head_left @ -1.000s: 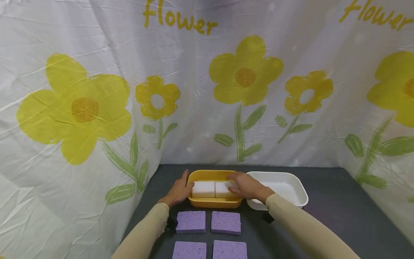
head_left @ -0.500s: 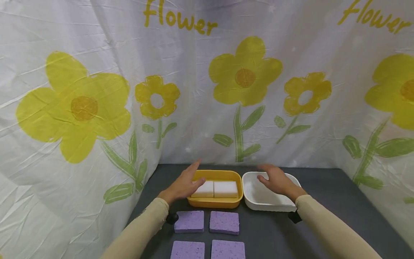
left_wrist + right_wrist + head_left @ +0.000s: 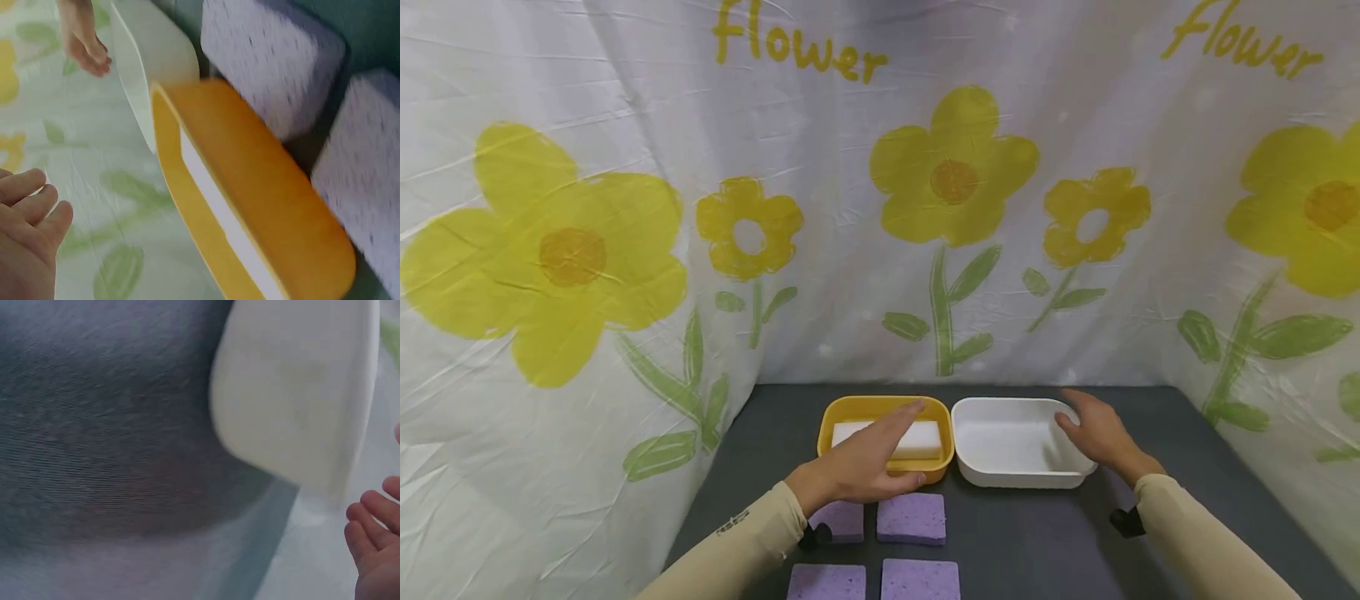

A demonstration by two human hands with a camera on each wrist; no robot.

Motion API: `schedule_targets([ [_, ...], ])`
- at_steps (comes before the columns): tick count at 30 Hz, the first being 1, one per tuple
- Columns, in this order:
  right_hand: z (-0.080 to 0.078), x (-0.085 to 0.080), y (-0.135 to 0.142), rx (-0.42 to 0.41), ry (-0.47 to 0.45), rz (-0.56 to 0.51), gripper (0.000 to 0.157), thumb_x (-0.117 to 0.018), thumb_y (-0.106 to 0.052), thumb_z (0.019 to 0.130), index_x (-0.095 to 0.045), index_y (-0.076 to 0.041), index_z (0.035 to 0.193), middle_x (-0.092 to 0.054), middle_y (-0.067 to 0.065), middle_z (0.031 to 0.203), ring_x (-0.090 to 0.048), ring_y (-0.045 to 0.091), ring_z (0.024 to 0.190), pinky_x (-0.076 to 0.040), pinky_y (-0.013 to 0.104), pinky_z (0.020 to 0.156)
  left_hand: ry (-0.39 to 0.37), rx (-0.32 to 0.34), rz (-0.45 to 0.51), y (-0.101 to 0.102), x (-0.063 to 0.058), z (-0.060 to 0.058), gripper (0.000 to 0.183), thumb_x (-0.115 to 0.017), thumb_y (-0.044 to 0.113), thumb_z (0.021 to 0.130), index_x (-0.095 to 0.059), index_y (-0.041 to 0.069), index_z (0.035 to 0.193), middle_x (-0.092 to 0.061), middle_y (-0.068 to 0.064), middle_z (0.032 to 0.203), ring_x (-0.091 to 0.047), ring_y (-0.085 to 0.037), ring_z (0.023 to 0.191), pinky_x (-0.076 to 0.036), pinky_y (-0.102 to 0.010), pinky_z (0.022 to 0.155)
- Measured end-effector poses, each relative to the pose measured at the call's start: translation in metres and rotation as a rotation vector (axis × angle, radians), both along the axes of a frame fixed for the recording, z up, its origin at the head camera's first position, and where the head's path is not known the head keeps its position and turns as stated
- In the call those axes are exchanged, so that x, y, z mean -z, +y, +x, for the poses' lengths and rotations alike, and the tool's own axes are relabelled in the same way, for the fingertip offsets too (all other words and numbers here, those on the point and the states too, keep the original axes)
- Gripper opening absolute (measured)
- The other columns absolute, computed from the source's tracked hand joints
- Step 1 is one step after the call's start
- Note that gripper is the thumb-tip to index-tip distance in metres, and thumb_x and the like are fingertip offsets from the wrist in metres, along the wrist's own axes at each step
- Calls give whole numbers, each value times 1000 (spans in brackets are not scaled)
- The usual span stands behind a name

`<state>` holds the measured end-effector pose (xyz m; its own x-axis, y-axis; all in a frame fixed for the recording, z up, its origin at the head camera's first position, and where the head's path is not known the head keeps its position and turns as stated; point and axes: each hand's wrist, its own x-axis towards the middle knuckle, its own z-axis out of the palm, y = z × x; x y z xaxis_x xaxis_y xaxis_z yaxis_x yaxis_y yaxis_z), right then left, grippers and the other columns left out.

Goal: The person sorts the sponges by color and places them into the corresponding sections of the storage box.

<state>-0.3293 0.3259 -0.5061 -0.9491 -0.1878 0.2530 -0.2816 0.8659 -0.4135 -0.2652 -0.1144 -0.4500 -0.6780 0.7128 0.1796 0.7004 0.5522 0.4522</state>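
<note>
My left hand (image 3: pixel 867 463) hovers over the front of the yellow tray (image 3: pixel 947 417), fingers extended and nothing in its grasp. Inside that tray lie white sponge blocks (image 3: pixel 921 440), partly covered by the hand in the head view. My right hand (image 3: pixel 1102 433) is at the right end of the white tray (image 3: pixel 1015 481), with relaxed fingers and holding nothing. The white tray stands right beside the yellow one, and its inside shows bare. In the right wrist view the right fingers (image 3: pixel 375 519) are just past the white tray's end.
Purple speckled sponges lie in two rows in front of the yellow tray: a back right one (image 3: pixel 912 518), a front right one (image 3: pixel 921 581) and a front left one (image 3: pixel 827 582). The back left sponge (image 3: pixel 844 522) is partly behind the left wrist. A flowered curtain (image 3: pixel 850 333) hangs behind the dark table (image 3: pixel 1015 542).
My right hand has let go of a white block in the yellow tray and moved right to the white tray's far end. The left hand has come off the yellow tray's left side and crossed rightward.
</note>
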Motion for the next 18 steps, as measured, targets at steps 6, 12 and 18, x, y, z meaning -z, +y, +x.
schedule_targets([
  [6, 6, 12, 13, 101, -50, -160, 53, -58, -18, 111, -51, 14, 152, -62, 40, 143, -61, 59, 130, -50, 69, 107, 35, 160, -66, 22, 1, 24, 103, -71, 50, 102, -14, 8, 176, -27, -12, 181, -32, -25, 166, -32, -43, 133],
  [12, 5, 23, 17, 196, -159, -290, 55, -50, -18, 112, -45, 12, 158, -57, 38, 151, -57, 57, 139, -46, 66, 115, 43, 304, -173, 37, 12, 46, 98, -69, 52, 103, -21, 4, 174, -34, -14, 178, -36, -22, 164, -35, -35, 131],
  [18, 5, 35, 11, 203, -262, -409, 60, -43, -13, 112, -32, 9, 166, -44, 39, 162, -50, 57, 146, -48, 64, 113, 56, 331, -379, 51, 28, 67, 93, -74, 56, 101, -37, 4, 168, -47, -8, 171, -46, -16, 157, -42, -27, 124],
])
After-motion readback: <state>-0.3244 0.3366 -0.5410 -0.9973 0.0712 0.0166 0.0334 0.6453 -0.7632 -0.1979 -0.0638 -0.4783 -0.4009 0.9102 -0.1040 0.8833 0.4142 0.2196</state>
